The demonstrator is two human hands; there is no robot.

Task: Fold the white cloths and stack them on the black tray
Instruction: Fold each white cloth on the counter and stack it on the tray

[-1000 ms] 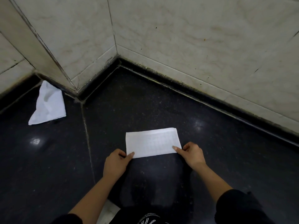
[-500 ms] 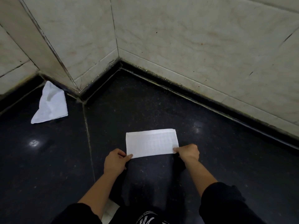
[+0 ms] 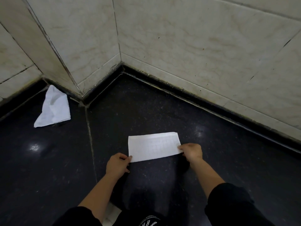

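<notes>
On the dark floor (image 3: 211, 160) by the tiled wall, the left hand (image 3: 118, 164) and right hand (image 3: 192, 151) pinch the near corners of a half-folded cloth (image 3: 154, 146), likely needing another fold; a crumpled cloth (image 3: 53, 108) waits, no tray visible.

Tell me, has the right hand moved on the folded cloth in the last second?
Yes. The right hand has curled from flat pointing fingers into a pinch on the folded cloth's near right corner, closing in on it, while the cloth stays put beside the floor seam.
</notes>
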